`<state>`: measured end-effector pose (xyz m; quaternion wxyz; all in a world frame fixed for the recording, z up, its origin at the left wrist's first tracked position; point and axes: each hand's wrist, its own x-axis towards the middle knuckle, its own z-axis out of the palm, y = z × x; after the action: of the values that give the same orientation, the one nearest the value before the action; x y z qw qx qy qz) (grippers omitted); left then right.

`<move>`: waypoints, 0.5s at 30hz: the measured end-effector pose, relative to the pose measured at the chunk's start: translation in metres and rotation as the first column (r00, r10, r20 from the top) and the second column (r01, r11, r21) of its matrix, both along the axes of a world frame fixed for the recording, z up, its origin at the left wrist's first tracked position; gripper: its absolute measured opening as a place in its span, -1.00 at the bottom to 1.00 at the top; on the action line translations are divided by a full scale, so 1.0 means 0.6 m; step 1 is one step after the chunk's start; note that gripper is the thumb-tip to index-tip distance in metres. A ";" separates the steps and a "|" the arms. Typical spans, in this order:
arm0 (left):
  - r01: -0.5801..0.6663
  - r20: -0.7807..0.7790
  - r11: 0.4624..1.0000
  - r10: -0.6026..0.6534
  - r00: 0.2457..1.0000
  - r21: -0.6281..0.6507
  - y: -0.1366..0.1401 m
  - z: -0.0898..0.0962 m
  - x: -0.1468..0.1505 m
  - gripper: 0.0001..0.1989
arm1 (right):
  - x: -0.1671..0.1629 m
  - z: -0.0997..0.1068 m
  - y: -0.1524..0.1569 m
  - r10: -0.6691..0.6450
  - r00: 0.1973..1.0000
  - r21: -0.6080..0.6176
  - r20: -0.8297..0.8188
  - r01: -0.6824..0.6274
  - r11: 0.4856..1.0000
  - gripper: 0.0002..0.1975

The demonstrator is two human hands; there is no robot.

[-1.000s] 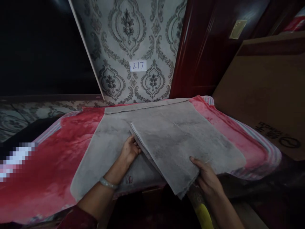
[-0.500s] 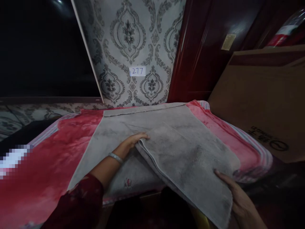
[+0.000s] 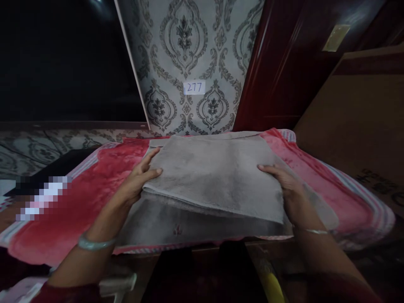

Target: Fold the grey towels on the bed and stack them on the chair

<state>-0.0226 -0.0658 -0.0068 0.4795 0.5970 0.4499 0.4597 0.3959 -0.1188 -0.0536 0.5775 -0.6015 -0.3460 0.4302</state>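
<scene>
A folded grey towel [image 3: 217,172] is spread between my hands, its layered front edge tilting down to the right. My left hand [image 3: 139,174] grips its left edge, thumb on top and forefinger stretched along the side. At the right edge, my right hand [image 3: 288,189] has its thumb on the upper face while the other fingers are hidden beneath. Under the folded piece lies a larger spread of grey cloth [image 3: 202,233] with a small red motif near its front edge. I cannot tell whether the two are joined.
A red patterned blanket [image 3: 82,202] with a striped border covers the surface beneath. Behind stands a patterned wall with a label [image 3: 194,87] reading 277. A dark screen [image 3: 63,63] is at left, a cardboard box [image 3: 356,122] at right. Something yellow [image 3: 273,286] shows below the front edge.
The folded towel has swung up and away from me, now lying more level over the grey cloth. My left hand has shifted left, my right hand up and inward.
</scene>
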 end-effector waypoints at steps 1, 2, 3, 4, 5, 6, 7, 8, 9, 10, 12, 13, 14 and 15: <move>-0.039 -0.007 0.999 0.039 0.999 -0.037 -0.006 -0.014 -0.015 -0.04 | -0.013 -0.011 0.024 0.049 0.998 -0.012 -0.026 -0.049 0.999 -0.49; -0.073 -0.019 0.992 0.072 0.997 -0.099 -0.011 -0.034 -0.028 -0.04 | -0.027 -0.025 0.045 0.115 0.992 -0.037 -0.057 -0.118 0.992 -0.49; -0.107 -0.039 0.979 0.102 0.994 -0.174 -0.014 -0.058 -0.039 -0.04 | -0.040 -0.042 0.063 0.188 0.979 -0.056 -0.077 -0.193 0.980 -0.48; -0.151 -0.071 0.959 0.137 0.988 -0.240 -0.016 -0.083 -0.049 -0.07 | -0.050 -0.060 0.076 0.253 0.963 -0.066 -0.092 -0.260 0.963 -0.46; -0.188 -0.088 0.942 0.170 0.982 -0.278 -0.018 -0.106 -0.056 -0.11 | -0.057 -0.079 0.084 0.302 0.948 -0.065 -0.104 -0.309 0.949 -0.43; -0.213 -0.091 0.927 0.194 0.977 -0.309 -0.019 -0.125 -0.062 -0.15 | -0.061 -0.097 0.088 0.326 0.939 -0.057 -0.111 -0.334 0.941 -0.39; -0.221 -0.076 0.917 0.208 0.975 -0.333 -0.018 -0.139 -0.067 -0.18 | -0.061 -0.114 0.088 0.329 0.938 -0.047 -0.113 -0.336 0.941 -0.35; -0.213 -0.046 0.909 0.211 0.976 -0.359 -0.016 -0.146 -0.069 -0.19 | -0.058 -0.128 0.085 0.318 0.942 -0.038 -0.104 -0.323 0.946 -0.31; -0.192 -0.009 0.899 0.205 0.979 -0.393 -0.013 -0.149 -0.070 -0.20 | -0.054 -0.140 0.080 0.303 0.949 -0.034 -0.084 -0.307 0.951 -0.27; -0.165 0.027 0.888 0.195 0.981 -0.429 -0.008 -0.148 -0.071 -0.21 | -0.050 -0.149 0.073 0.284 0.957 -0.036 -0.053 -0.286 0.957 -0.22; -0.149 0.054 0.867 0.198 0.979 -0.476 0.008 -0.139 -0.068 -0.26 | -0.044 -0.158 0.059 0.264 0.964 -0.039 0.035 -0.263 0.964 -0.13; -0.168 0.040 0.864 0.212 0.976 -0.475 0.019 -0.135 -0.065 -0.27 | -0.044 -0.159 0.053 0.267 0.959 -0.036 0.095 -0.264 0.964 -0.09; -0.201 0.012 0.870 0.231 0.973 -0.451 0.030 -0.132 -0.061 -0.28 | -0.045 -0.158 0.050 0.271 0.948 -0.030 0.166 -0.270 0.962 -0.05; -0.237 -0.025 0.884 0.248 0.968 -0.403 0.041 -0.132 -0.056 -0.26 | -0.046 -0.156 0.048 0.274 0.930 -0.020 0.246 -0.278 0.960 -0.01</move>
<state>-0.0563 -0.0412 -0.0859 0.5370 0.4180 0.5994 0.4215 0.3682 -0.0902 -0.1474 0.4684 -0.5911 -0.4996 0.4262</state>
